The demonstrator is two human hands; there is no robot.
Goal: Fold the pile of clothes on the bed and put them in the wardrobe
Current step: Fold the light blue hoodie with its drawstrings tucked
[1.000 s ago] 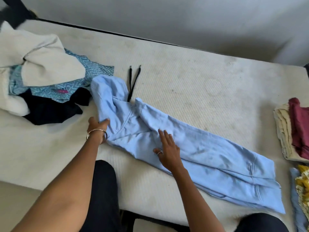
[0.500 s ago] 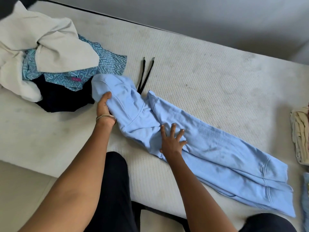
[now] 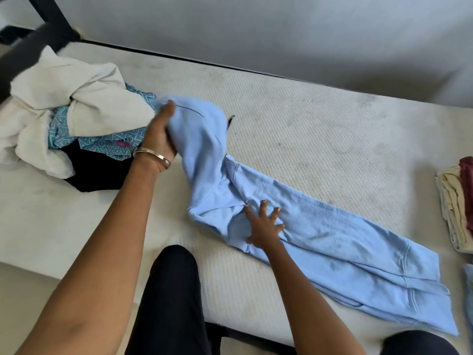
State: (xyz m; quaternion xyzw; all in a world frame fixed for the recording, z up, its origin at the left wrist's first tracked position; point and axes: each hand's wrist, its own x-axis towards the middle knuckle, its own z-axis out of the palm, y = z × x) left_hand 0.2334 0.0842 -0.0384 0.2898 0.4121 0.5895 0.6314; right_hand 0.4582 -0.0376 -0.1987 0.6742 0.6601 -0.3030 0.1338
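1. Blue hoodie (image 3: 320,234) is stretched out long across the mattress (image 3: 320,119), folded narrow.
2. Left hand (image 3: 160,134) grips the hood end of the hoodie and holds it up off the mattress (bangle (image 3: 152,153) on that wrist).
3. Right hand (image 3: 263,226) lies flat on the hoodie's middle, fingers spread and straight.
4. Unfolded pile (image 3: 69,124) sits just left of the hoodie: white, teal-patterned and black stuff.
5. Folded stack (image 3: 454,201) is right of the hoodie, at the mattress edge.
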